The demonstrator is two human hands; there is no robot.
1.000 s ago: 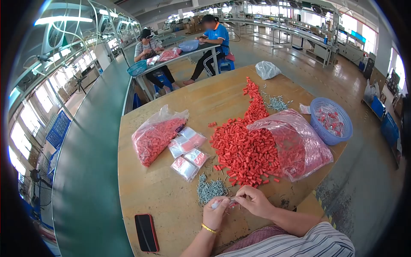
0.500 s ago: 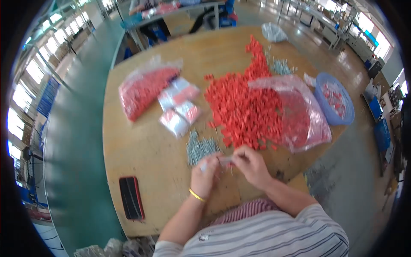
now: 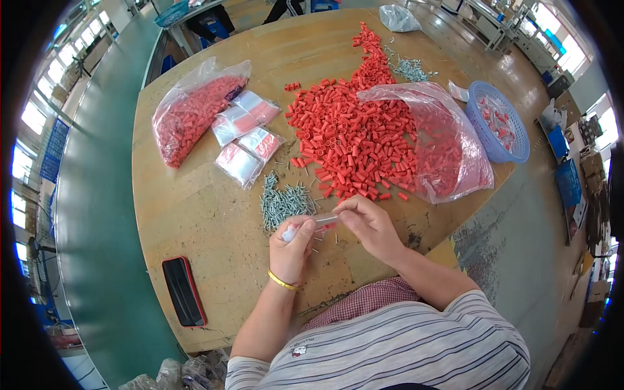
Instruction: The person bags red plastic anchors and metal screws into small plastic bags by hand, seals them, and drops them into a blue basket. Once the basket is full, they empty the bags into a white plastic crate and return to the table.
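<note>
Worktable [image 3: 221, 208], brown, scuffed, rounded at the edges; carries all items below.

Heap of red tubular plastic caps [image 3: 351, 136], loose, spread across the middle, narrowing toward the far edge.

Large clear bag [image 3: 465, 146], tipped over at the heap's right side, mouth toward the heap, red caps inside.

Second clear bag [image 3: 198, 117], left of the heap, filled with red caps.

Lavender-blue perforated basket [image 3: 504, 155], at the right edge beside the large bag; holds small clear packets with red pieces.

Pair of bare hands, near edge. Left hand [image 3: 290, 253], gold-coloured bangle [image 3: 283, 281] at the wrist, closed round a white item [image 3: 289, 233] and gripping one end of a small clear plastic bag [image 3: 327, 220]. Right hand [image 3: 372, 231], thumb and fingertips pinched at the bag's other end. Bag located between the hands, above the table, red showing at it.

Flat clear packets [image 3: 244, 156], red and white, grouped beside the second bag.

Smartphone [image 3: 184, 291], black face, red case, near left.

Crumpled clear bag [image 3: 399, 18], far edge.

Silver screws, two piles: one [image 3: 285, 203] just beyond the left hand, a smaller [image 3: 413, 69] behind the large bag.
</note>
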